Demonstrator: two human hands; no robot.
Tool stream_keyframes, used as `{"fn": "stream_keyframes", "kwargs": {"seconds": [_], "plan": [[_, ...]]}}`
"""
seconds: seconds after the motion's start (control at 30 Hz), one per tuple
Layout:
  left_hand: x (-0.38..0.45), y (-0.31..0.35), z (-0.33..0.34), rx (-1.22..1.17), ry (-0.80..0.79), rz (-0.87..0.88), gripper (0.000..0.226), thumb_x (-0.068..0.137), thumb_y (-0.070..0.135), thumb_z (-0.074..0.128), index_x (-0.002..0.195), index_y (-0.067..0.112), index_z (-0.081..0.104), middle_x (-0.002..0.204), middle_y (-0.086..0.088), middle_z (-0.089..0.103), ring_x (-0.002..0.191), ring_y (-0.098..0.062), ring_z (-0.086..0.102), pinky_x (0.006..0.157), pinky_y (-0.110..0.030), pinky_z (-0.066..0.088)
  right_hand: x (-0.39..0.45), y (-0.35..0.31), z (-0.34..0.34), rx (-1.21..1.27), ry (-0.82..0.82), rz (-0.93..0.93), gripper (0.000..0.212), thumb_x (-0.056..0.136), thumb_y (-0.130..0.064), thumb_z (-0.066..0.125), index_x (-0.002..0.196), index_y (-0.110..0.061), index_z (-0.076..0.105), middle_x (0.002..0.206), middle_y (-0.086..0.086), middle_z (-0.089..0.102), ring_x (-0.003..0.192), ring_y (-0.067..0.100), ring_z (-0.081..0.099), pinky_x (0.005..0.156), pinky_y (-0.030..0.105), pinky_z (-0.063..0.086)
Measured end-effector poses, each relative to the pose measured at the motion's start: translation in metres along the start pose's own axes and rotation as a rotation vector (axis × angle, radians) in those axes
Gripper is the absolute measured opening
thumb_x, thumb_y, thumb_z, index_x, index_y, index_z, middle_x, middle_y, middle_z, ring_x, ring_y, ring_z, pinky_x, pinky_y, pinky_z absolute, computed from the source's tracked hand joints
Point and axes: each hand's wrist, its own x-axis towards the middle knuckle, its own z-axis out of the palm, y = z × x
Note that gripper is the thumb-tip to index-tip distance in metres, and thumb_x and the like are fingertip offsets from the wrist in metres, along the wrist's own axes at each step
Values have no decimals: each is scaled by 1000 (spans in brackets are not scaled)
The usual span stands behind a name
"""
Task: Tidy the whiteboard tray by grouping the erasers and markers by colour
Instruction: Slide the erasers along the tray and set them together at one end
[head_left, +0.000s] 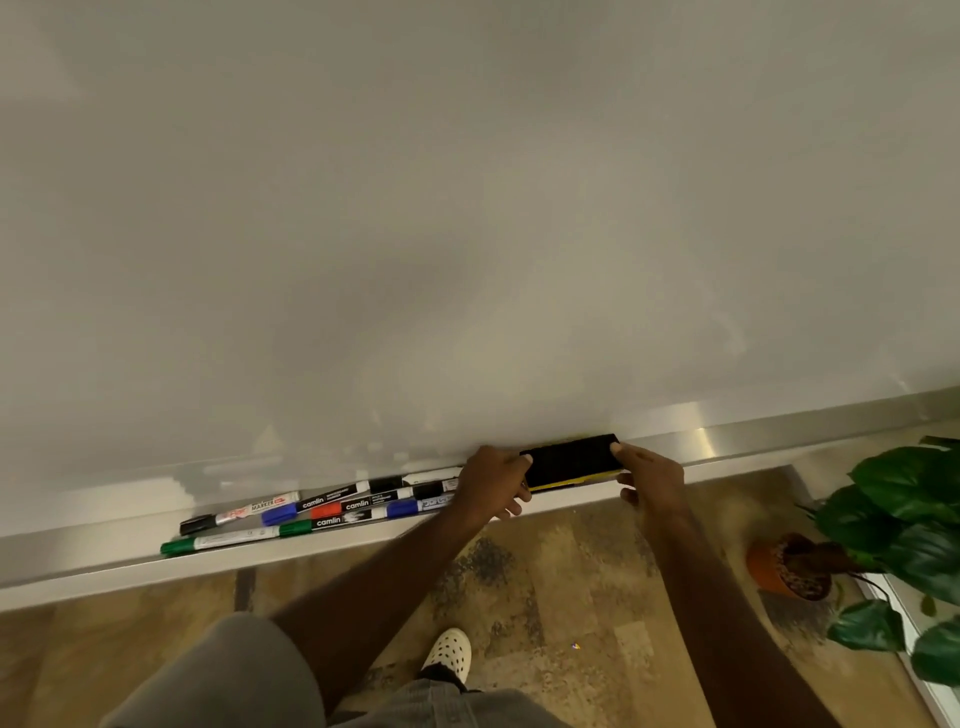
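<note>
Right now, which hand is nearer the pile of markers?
Left. The left hand grips the eraser's end beside the markers; the right hand holds its far end.

Both hands, left hand (493, 480) and right hand (652, 475), grip the black eraser (571, 460) by its ends. Markers (311, 514) lie jumbled on the tray (104, 551).

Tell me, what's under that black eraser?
The eraser rests on the tray, held at its ends by the left hand and right hand. A yellow edge shows below; anything beneath is hidden.

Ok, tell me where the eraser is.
Head view, right of centre: the black eraser sits on the tray, held between left hand and right hand, right of the markers.
</note>
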Motion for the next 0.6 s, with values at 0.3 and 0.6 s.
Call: {"fn": "stream_keyframes", "kwargs": {"seconds": [0.3, 0.6], "plan": [[-28, -31, -42, -66, 39, 18, 38, 85, 53, 69, 98, 17, 71, 74, -15, 75, 60, -31, 73, 45, -33, 58, -35, 1, 7, -11, -244, 12, 21, 84, -9, 71, 105, -8, 71, 83, 11, 62, 55, 14, 32, 50, 30, 27], [-59, -68, -124, -146, 203, 37, 35, 87, 48, 68, 92, 13, 68, 76, -13, 74, 55, -27, 72, 50, -40, 61, -78, -1, 83, -125, -449, -101, 13, 85, -24, 73, 90, -13, 73, 66, 4, 60, 50, 13, 49, 42, 27, 35]]}}
